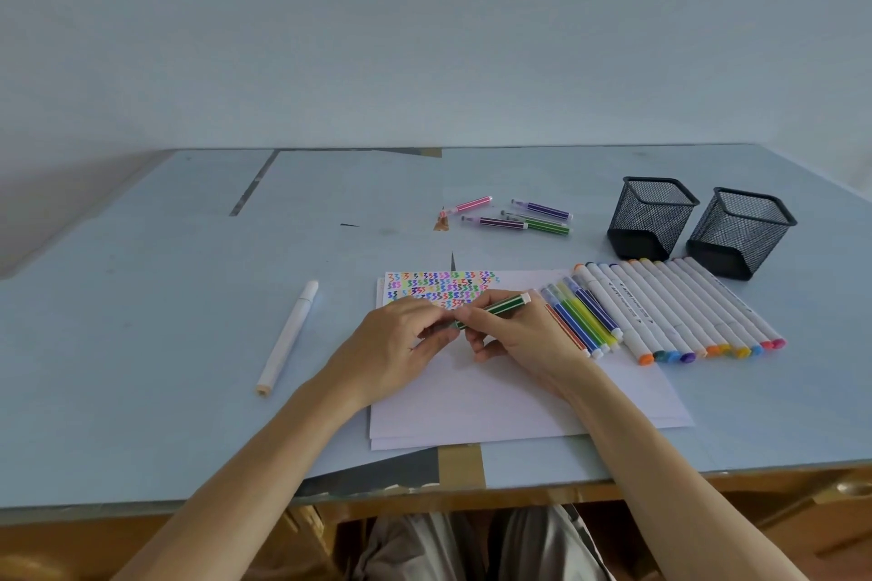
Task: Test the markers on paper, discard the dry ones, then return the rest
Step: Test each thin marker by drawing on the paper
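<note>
1. Right hand [519,335]: held over the white paper [519,396], its fingers [476,321] pinching a dark green striped marker [500,308] near its lower end; the barrel slopes up toward the right, ending in a white end plug.
2. Left hand [391,344]: just beside the right hand, fingers curled and pressed together at the marker's lower end; whether they grip a cap or the tip itself cannot be told.
3. Paper: a small stack lying on the pale blue desk [141,344]; its far left corner carries rows of multicoloured zigzag test strokes [439,285].
4. Thin striped markers [580,321]: a row lying side by side on the right edge of the paper, in orange, blue, green, yellow and dark blue.
5. White-barrelled markers [684,311]: a longer row touching one another, just right of the thin ones, coloured caps toward the near side.
6. Two black mesh pen holders [651,217]: upright, beside each other, behind the white-barrelled row.
7. Four striped markers [509,215]: pink, two purple and one green, lying apart from the rest at the far side of the desk.
8. White pen [288,337]: lying alone on the desk, well left of the paper.
</note>
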